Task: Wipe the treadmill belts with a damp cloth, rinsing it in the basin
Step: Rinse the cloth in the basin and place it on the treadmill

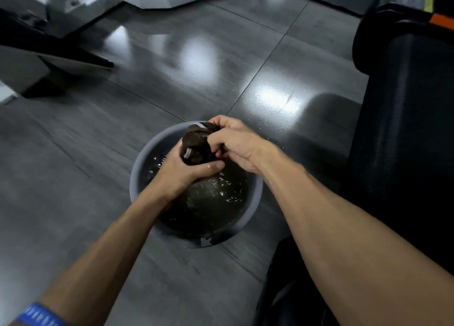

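Both hands are closed round the cloth (pixel 196 145), a dark, wet, bunched wad held just above the basin (pixel 137 178). Left hand (pixel 181 171) grips the lower end, fingers and thumb curled round it. Right hand (pixel 233 144) grips the upper end, fingers tucked into the folds. Hands almost touching; cloth twisted between them.

Basin: grey, round, sits on the dark tiled floor (pixel 73 178) and holds dark water. Bright flecks on the water below the cloth, probably drips or splashes.

Judged step: wringing out after a rinse. To do it well:
- keep the wad over the middle of the basin so run-off lands in the water, not on the tiles;
- twist the two ends opposite ways, then shift grip and twist again;
- stop at damp, not dripping, since a sopping cloth would leave water on the belt.

Black machine (pixel 405 129) at right, near the basin; likely a treadmill, cannot confirm. No belt surface clearly identifiable.

Writing: blue wristband (pixel 40 314) on the left forearm carries print, too blurred to read. Orange and yellow patches on the machine at upper right, no legible text. No brand visible anywhere.
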`<state>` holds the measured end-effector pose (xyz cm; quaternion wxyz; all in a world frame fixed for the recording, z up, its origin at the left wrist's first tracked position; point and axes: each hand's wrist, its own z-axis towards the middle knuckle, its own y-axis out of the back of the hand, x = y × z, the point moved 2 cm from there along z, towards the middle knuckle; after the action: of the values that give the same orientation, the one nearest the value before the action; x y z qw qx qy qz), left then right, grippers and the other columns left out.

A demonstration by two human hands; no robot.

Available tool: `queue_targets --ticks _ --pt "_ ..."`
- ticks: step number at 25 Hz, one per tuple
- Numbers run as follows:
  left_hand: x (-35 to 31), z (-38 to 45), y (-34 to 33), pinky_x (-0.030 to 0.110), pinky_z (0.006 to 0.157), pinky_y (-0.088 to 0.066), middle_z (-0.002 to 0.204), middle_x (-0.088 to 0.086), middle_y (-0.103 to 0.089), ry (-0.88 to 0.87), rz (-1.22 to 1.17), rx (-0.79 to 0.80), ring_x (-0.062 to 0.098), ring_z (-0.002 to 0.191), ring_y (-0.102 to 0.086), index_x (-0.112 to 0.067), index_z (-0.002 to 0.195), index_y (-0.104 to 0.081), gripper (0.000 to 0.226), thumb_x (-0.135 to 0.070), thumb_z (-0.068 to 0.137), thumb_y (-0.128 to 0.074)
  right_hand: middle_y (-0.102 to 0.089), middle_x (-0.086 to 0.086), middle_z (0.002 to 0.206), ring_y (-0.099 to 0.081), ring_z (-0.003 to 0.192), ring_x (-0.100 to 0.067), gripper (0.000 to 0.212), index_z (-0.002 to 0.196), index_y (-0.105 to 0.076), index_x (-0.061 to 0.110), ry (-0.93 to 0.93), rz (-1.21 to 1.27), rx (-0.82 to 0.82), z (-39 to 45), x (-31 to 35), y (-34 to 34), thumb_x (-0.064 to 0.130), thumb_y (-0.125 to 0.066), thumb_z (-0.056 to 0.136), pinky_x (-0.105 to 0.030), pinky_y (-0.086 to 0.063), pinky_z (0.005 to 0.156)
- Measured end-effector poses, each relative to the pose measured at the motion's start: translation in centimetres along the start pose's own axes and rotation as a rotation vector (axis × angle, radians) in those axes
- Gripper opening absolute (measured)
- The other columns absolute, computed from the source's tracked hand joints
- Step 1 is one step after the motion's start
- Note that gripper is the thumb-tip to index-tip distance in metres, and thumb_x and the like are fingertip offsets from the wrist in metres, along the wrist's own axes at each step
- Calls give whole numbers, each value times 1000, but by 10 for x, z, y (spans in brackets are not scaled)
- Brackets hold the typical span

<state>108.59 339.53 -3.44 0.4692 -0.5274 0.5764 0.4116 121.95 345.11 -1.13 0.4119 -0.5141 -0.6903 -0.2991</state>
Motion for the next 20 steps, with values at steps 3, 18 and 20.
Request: queue_targets --ticks 3,18,20 --pt "-11 4 -2 21 72 -53 92 3 -74 -105 205 -35 8 83 -69 -4 99 -69 40 3 63 -85 -51 -8 64 -46 58 -20 38 81 -58 16 -35 97 75 -5 0 -2 -13 -39 66 -24 -39 47" --pt "-65 21 30 46 64 -52 102 17 -57 -1098 1245 127 32 82 -56 -9 114 -52 21 -17 94 -54 -68 -21 102 -68 91 -38 33 111 -60 4 -183 465 695 -19 10 -9 25 -62 86 -37 -61 71" --pt "-57 19 32 44 59 -54 104 19 -60 -1057 1373 216 36 81 -58 -7 122 -50 34 -22 92 -52 -69 -16 95 -66 79 -24 14 102 -63 5 -199 269 652 -17 8 -11 8 -62 89 -25 -54 57"
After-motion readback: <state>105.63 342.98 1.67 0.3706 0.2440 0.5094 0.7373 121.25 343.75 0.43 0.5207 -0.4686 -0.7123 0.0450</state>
